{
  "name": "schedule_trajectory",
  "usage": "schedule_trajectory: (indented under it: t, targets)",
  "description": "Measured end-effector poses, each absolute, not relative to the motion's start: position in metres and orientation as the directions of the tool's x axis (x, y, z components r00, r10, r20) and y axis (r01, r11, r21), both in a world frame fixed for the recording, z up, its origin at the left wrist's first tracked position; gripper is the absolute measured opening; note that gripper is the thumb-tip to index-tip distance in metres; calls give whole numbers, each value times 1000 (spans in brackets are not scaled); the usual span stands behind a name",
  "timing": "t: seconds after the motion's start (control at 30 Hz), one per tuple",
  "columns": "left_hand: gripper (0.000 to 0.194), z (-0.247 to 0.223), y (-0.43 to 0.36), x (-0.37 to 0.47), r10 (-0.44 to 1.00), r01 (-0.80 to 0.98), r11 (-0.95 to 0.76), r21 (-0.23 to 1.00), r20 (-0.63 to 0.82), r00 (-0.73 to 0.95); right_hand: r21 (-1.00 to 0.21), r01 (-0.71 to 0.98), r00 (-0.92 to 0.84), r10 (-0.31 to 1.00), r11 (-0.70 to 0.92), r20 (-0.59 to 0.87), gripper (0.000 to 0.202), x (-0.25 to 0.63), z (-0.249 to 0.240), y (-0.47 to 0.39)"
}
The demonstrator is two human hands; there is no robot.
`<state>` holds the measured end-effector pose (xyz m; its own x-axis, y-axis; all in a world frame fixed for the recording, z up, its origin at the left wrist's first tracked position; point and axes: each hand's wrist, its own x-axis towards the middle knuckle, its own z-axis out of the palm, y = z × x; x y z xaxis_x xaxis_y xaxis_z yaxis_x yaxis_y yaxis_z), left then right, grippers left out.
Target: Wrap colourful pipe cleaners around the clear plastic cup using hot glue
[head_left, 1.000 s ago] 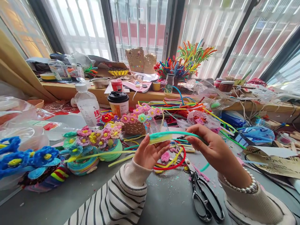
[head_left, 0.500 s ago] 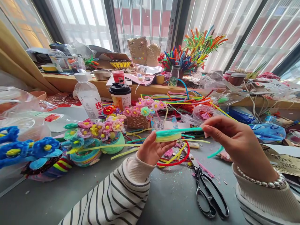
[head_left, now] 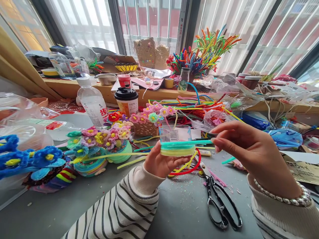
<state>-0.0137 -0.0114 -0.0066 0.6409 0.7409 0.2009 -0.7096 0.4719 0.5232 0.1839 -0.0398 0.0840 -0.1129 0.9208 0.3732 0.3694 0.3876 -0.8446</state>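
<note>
- the grey counter (head_left: 179, 212) carries everything at hand, with specks of glitter scattered in front of the person
- a heap of loose pipe cleaners (head_left: 194, 108) lies across the back of the counter, beyond both hands
- black-handled scissors (head_left: 211, 186) rest on the counter near the right hand (head_left: 241, 146), loops toward the person and within easy reach
- that right hand has a narrow grip: thumb and forefinger pinch a strand, drawn out nearly straight to the side
- the left hand (head_left: 159, 162) is curled around its load, thumb at the side and fingers underneath
- in that grip sits a clear plastic cup (head_left: 173, 135), lifted off the counter, between the hands – its upper wall bare, a barcode showing
- a yellow pipe cleaner band (head_left: 178, 152) circles the lower wall; winding seems best done with each turn pressed flat against the last, with no gaps
- the teal pipe cleaner (head_left: 203, 142) lies just above the yellow, its free length running to the right hand – steady, light tension should suit it, since a hard pull could tilt the cup and slack could let the turns ride up
</note>
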Motion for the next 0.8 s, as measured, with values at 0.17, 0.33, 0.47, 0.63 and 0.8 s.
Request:
schedule_trajectory:
  t: [0.17,0.33,0.47,0.63,0.8]
  targets:
    - [49,-7,-12,-13,688,-720,482,499,292,664,-845,365,-176,921,389,348,16,182,86,-45]
    - [49,-7,-13,-14,689,-720,485,496,291,664,-862,367,-207,934,350,292,21,183,88,-49]
    - [49,-8,-14,-14,694,-714,473,516,280,663,-848,379,-286,918,372,275,25,188,88,-46]
    - [53,-12,-13,-12,664,-642,477,600,232,711,-851,403,-420,894,336,155,46,192,87,-43]
    - [52,-10,-16,-12,680,-596,511,620,133,721,-854,416,-540,841,312,44,53,195,84,-41]
